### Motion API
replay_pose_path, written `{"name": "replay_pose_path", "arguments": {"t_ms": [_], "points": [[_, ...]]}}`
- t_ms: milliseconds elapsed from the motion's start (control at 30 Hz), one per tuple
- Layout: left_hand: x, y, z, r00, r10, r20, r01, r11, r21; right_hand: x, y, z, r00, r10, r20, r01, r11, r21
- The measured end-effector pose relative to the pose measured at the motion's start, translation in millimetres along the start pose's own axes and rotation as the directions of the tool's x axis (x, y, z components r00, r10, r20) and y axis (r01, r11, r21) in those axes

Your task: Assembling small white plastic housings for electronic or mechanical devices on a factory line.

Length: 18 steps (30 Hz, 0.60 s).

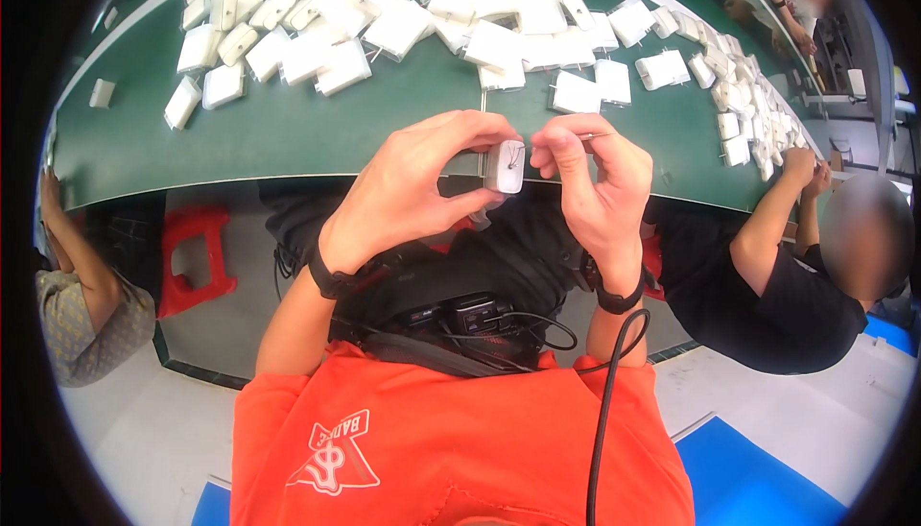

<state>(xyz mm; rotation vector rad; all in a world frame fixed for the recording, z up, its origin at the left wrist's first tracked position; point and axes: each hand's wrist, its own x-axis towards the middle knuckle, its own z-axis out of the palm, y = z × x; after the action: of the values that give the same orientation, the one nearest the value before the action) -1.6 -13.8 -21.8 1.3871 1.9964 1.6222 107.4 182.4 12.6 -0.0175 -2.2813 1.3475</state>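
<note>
At the upper left of the frame, 1 white block (102, 93) lies on the green table (288, 142). At upper centre spreads a white pile (384, 17). Mid-frame, the left hand (413, 171), partly closed, grips 1 white case (505, 167); just beside it, the right hand (600, 166), curled, pinches a thin rod (590, 136). Upper right, more blocks (743, 94) heap.

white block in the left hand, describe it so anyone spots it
Find the near edge of the green table, midway along. There the left hand holds a white block with thin dark strands on its end. Unlike the white pieces lying beyond, it is gripped between thumb and fingers.
</note>
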Motion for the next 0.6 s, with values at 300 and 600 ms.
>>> {"name": "replay_pose_path", "arguments": {"t_ms": [300,600], "points": [[1.3,-1.5,-0.4,0.999,0.04,-0.013,-0.04,0.999,0.022,1.1,-3.3,1.2,1.0,0.0,0.01,0.0,1.0,-0.024],[0.6,-0.6,-0.9,0.999,0.035,-0.021,-0.035,0.999,0.007,6.9,-5.3,3.7,0.996,-0.088,0.034,0.092,0.983,-0.158]]}}
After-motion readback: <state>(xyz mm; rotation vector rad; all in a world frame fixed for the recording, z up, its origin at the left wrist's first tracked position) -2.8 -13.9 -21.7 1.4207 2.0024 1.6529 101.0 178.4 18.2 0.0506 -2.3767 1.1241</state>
